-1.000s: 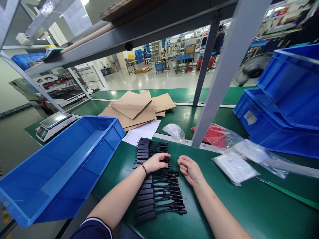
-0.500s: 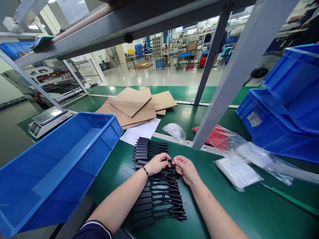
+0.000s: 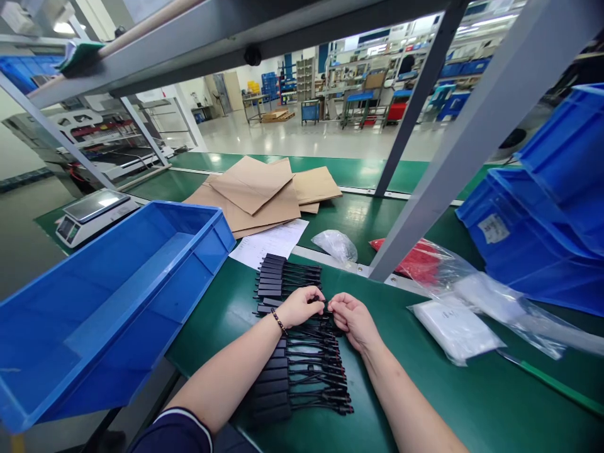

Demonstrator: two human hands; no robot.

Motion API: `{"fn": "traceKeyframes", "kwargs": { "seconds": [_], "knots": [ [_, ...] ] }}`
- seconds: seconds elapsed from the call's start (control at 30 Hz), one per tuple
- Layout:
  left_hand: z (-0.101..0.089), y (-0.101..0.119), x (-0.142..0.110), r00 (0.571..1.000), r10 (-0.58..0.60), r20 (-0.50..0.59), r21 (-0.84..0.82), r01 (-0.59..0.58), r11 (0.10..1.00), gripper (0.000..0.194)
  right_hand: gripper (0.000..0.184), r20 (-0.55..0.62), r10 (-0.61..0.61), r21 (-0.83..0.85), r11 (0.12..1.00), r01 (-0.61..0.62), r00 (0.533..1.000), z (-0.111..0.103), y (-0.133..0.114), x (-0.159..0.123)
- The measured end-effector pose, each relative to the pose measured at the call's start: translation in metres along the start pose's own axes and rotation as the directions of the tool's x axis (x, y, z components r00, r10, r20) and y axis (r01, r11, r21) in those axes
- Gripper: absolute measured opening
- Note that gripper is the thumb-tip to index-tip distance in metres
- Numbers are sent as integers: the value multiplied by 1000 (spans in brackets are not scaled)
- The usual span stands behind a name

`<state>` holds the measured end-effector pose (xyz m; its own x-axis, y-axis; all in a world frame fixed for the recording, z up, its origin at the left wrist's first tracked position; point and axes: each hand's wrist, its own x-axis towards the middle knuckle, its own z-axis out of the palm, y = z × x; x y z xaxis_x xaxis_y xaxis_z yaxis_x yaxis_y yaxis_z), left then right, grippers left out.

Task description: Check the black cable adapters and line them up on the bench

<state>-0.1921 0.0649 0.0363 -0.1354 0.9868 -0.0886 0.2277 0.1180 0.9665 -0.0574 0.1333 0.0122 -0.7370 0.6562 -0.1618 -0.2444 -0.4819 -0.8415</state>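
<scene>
My left hand [image 3: 304, 307] is closed in a pinch on the end of a black cable, close above a row of black units. My right hand [image 3: 352, 319] meets it fingertip to fingertip, pinching a small red cap that the fingers now mostly cover. Beneath both hands, several slim black box-shaped units with cables [image 3: 274, 384] lie side by side on the green table [image 3: 207, 340]. Their cables point right, and some connector ends in the nearer group show red tips. My left hand and forearm hide part of the row.
A long blue bin [image 3: 117, 302] stands left, beside a weighing scale [image 3: 97, 211]. Cardboard sheets [image 3: 250, 189] and paper [image 3: 268, 244] lie beyond. Rightward are a clear bag [image 3: 336, 245], a bag of red pieces [image 3: 419, 263], a white packet [image 3: 455, 330], a grey post [image 3: 453, 138] and blue bins [image 3: 533, 233].
The view has shifted slightly. Both hands stay together, and the red cap that showed at my right fingertips is now mostly covered.
</scene>
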Motion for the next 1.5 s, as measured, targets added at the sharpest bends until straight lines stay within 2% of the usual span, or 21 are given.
{"fn": "traceKeyframes", "kwargs": {
  "seconds": [0.27,0.47,0.67,0.87,1.07,1.2,1.33,1.5],
  "knots": [
    [-2,1,-1,1000,19,19,18,-19,1000,13,16,33,57,-54,997,-55,998,4,2,-1],
    [-2,-2,0,1000,14,-12,8,-14,1000,14,18,4,30,-57,998,-30,1000,2,2,1],
    [-2,-5,2,1000,16,-4,4,-16,1000,13,20,-26,19,-156,987,-23,999,3,4,1],
    [-2,-3,1,1000,13,14,1,-13,1000,13,22,-76,-86,-301,952,59,993,6,4,-1],
    [0,-8,3,1000,-5,11,18,4,1000,5,22,-96,-232,-472,867,161,968,7,0,-4],
    [1,-8,2,1000,-10,-3,49,10,999,9,21,-90,-274,-539,822,185,957,7,0,-5],
    [0,-3,0,1000,-1,18,110,-1,994,19,20,-67,-248,-539,824,174,967,5,2,-5],
    [-3,2,-1,996,11,84,84,-18,996,20,23,-44,-122,-443,892,90,992,5,4,-2]
  ]
}}
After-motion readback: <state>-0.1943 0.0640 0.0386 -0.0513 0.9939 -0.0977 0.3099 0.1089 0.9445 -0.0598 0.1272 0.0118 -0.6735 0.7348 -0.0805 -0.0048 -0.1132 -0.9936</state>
